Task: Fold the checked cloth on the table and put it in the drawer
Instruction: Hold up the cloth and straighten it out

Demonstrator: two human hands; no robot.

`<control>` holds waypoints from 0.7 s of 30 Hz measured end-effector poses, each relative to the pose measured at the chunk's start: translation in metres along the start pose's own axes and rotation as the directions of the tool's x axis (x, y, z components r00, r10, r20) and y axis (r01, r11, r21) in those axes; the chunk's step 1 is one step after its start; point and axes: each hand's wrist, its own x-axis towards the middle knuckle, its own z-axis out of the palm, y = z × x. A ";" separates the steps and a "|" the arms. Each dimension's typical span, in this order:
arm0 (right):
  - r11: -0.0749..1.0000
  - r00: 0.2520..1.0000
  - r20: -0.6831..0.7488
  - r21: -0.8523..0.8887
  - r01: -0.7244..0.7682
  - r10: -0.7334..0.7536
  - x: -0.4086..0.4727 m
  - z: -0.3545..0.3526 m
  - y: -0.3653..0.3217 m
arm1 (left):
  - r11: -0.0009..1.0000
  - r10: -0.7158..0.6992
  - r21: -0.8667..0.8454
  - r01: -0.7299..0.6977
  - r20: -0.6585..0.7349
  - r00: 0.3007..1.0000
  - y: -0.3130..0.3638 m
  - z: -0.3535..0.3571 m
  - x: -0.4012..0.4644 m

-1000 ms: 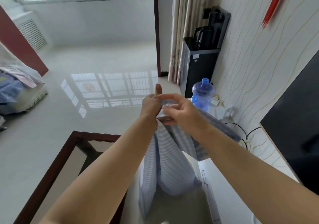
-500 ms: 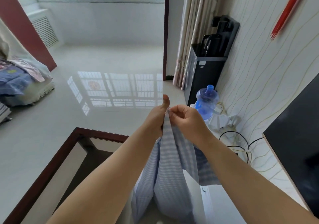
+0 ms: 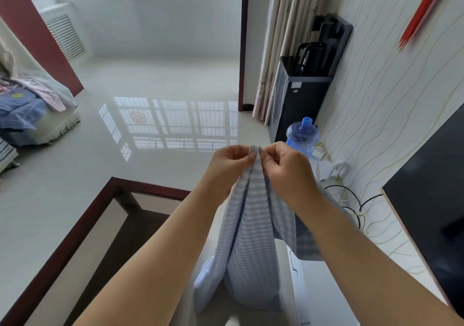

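Bench [image 3: 75, 227]: dark-framed, glass-topped, lowest in view, left of the forearms.
Checked cloth [image 3: 251, 237]: blue and white, hanging in folds above the bench's right end.
Left hand [image 3: 228, 165]: pinching the cloth's top edge.
Right hand [image 3: 286, 167]: pinching the same edge, knuckles nearly touching the left.
Water bottle [image 3: 302, 134]: blue, on the floor just beyond.
Dispenser [image 3: 303, 89]: black, against the wall.

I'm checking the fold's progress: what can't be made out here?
- Drawer: none shows in the head view.
- Cloth: lower end blurred; right part hidden behind the right hand's forearm.
- Cloth's top corners: covered by fingers of the left hand and the right.
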 end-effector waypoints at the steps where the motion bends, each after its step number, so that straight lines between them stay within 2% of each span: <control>1: 0.997 1.000 0.011 -0.068 0.026 -0.025 0.001 -0.003 -0.001 | 0.998 0.042 0.046 -0.040 -0.028 0.999 0.001 0.003 0.000; 4: 0.962 0.996 0.069 -0.265 0.073 -0.056 0.002 -0.012 -0.006 | 0.987 0.109 0.125 -0.102 -0.051 0.993 0.003 0.009 -0.002; 7: 0.936 0.994 0.103 -0.344 0.075 -0.041 0.003 -0.016 -0.009 | 0.996 0.056 0.071 -0.054 -0.029 0.998 0.003 0.011 -0.005; 12: 0.940 0.993 0.117 -0.339 0.042 -0.002 0.001 -0.018 -0.012 | 0.999 0.025 0.044 -0.023 -0.039 0.999 -0.002 0.016 -0.007; 18: 0.964 0.990 0.137 -0.264 -0.005 0.042 0.001 -0.019 -0.014 | 0.999 0.038 0.001 -0.038 -0.071 0.997 -0.006 0.020 -0.012; 21: 0.976 0.985 0.155 -0.213 -0.041 0.075 0.002 -0.020 -0.011 | 0.999 0.043 0.031 -0.042 -0.052 0.998 -0.004 0.020 -0.015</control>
